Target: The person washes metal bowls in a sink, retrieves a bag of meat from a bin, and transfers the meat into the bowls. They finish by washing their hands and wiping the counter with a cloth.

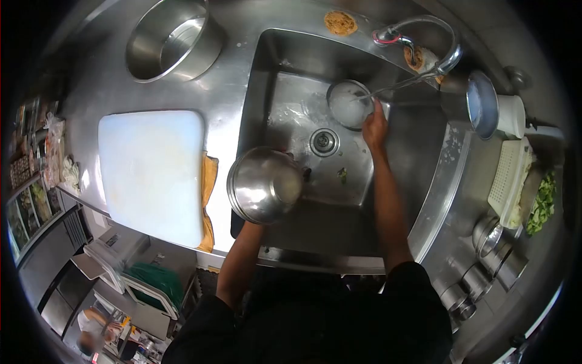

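Observation:
Water runs from the faucet into a round metal bowl at the back of the steel sink. My right hand grips that bowl by its right rim. On the left side of the sink, my left hand is mostly hidden behind a larger metal bowl, which is tilted with its underside toward me; a few fingertips show at its far edge, closed on it. Between the two bowls lies the drain, with a bit of green scrap near it.
A white cutting board rests on an orange cloth at left, below a large pot. Scrubbers sit behind the sink. Baskets, greens and metal containers stand at right. Another person is at lower left.

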### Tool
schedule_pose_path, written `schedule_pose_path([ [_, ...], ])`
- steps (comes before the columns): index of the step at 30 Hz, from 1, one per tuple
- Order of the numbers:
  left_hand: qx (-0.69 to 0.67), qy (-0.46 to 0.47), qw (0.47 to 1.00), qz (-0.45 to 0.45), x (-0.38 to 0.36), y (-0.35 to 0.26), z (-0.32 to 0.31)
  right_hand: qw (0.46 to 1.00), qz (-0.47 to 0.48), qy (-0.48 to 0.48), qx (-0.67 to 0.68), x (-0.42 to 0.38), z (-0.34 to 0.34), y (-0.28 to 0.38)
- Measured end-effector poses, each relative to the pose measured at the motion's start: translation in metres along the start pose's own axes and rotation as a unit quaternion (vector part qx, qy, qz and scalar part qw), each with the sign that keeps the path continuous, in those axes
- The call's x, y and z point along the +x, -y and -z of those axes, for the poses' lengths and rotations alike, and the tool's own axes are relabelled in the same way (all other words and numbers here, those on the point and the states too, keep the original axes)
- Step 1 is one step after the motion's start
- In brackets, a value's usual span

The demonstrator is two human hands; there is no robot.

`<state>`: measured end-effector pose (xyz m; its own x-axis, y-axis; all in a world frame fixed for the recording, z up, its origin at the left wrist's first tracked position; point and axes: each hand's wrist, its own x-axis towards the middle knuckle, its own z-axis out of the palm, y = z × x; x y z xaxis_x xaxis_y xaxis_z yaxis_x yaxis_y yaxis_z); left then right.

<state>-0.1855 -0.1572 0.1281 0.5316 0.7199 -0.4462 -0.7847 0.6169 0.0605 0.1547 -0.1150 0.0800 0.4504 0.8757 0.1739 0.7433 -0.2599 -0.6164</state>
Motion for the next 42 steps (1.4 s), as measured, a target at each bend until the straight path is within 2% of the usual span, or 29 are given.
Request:
schedule_pose_path([
  [2, 0.020, -0.006, 1.000, -0.010, 0.004, -0.001, 0.012, 0.972, -0.077, -0.176, 0.136, 0.003, -0.013, -0.015],
  [3, 0.042, -0.014, 0.999, -0.022, 0.006, -0.002, 0.018, 0.972, -0.078, -0.177, 0.135, 0.007, -0.020, -0.021],
  [4, 0.044, -0.014, 0.999, -0.017, 0.007, -0.004, 0.013, 0.932, -0.182, -0.146, 0.278, 0.007, -0.022, -0.021],
  [5, -0.024, 0.033, 0.999, 0.004, 0.010, -0.005, 0.007, 0.861, -0.279, -0.112, 0.411, 0.006, -0.024, -0.022],
  [6, -0.059, 0.058, 0.996, 0.016, 0.012, -0.006, 0.000, 0.803, -0.332, -0.067, 0.490, 0.006, -0.028, -0.021],
  [7, -0.092, 0.084, 0.992, 0.029, 0.014, -0.007, -0.005, 0.748, -0.346, -0.025, 0.566, 0.005, -0.033, -0.020],
  [9, -0.024, 0.097, 0.995, 0.021, 0.014, -0.014, -0.011, 0.661, -0.331, 0.026, 0.673, 0.008, -0.038, -0.019],
  [12, 0.012, 0.048, 0.999, -0.001, 0.013, -0.017, -0.012, 0.627, -0.287, 0.036, 0.723, 0.016, -0.037, -0.012],
  [16, -0.012, 0.039, 0.999, 0.007, 0.013, -0.016, -0.017, 0.663, -0.231, 0.011, 0.712, 0.032, -0.023, 0.011],
  [18, -0.056, 0.083, 0.994, 0.049, 0.015, -0.016, -0.024, 0.701, -0.199, -0.008, 0.684, 0.042, -0.010, 0.029],
  [23, -0.040, 0.083, 0.995, 0.035, 0.017, -0.007, -0.032, 0.811, -0.139, -0.073, 0.564, 0.041, 0.019, 0.069],
  [24, -0.044, 0.069, 0.996, 0.030, 0.017, -0.007, -0.034, 0.810, -0.137, -0.074, 0.565, 0.035, 0.024, 0.072],
  [25, -0.043, 0.070, 0.996, 0.031, 0.018, -0.009, -0.035, 0.807, -0.180, -0.081, 0.557, 0.024, 0.032, 0.076],
  [26, 0.041, 0.093, 0.995, 0.011, 0.020, -0.011, -0.035, 0.803, -0.221, -0.087, 0.546, 0.013, 0.041, 0.083],
  [27, 0.123, 0.115, 0.986, -0.008, 0.021, -0.011, -0.034, 0.804, -0.222, -0.089, 0.544, 0.001, 0.053, 0.089],
  [29, 0.174, 0.110, 0.979, -0.007, 0.026, -0.013, -0.033, 0.864, -0.348, -0.089, 0.353, -0.014, 0.081, 0.109],
  [30, 0.226, 0.103, 0.969, -0.011, 0.028, -0.015, -0.031, 0.864, -0.349, -0.093, 0.352, -0.021, 0.086, 0.101],
  [31, 0.226, 0.104, 0.969, -0.005, 0.030, -0.014, -0.018, 0.955, -0.220, -0.053, 0.192, -0.031, 0.091, 0.084],
  [32, 0.121, 0.119, 0.985, -0.002, 0.030, -0.012, -0.001, 0.996, -0.081, -0.006, 0.022, -0.039, 0.094, 0.075],
  [33, 0.014, 0.133, 0.991, 0.000, 0.031, -0.011, 0.016, 0.996, -0.083, -0.006, 0.021, -0.045, 0.094, 0.067],
  [35, 0.023, 0.125, 0.992, 0.007, 0.030, -0.007, -0.034, 0.981, -0.065, -0.178, 0.046, -0.050, 0.093, 0.056],
  [37, 0.033, 0.117, 0.992, 0.018, 0.038, 0.005, -0.055, 0.990, -0.029, -0.124, 0.055, -0.055, 0.092, 0.054],
  [39, 0.070, 0.044, 0.996, -0.011, 0.047, 0.018, -0.050, 0.992, -0.038, -0.023, 0.119, -0.079, 0.086, 0.095],
  [40, 0.073, 0.044, 0.996, -0.009, 0.048, 0.018, -0.027, 0.995, 0.009, 0.030, 0.096, -0.091, 0.087, 0.116],
  [41, -0.132, 0.058, 0.977, 0.159, 0.049, 0.015, 0.013, 0.992, 0.074, 0.088, 0.052, -0.103, 0.086, 0.131],
  [42, -0.328, 0.068, 0.888, 0.316, 0.051, 0.010, 0.038, 0.982, 0.128, 0.136, 0.033, -0.112, 0.085, 0.141],
])
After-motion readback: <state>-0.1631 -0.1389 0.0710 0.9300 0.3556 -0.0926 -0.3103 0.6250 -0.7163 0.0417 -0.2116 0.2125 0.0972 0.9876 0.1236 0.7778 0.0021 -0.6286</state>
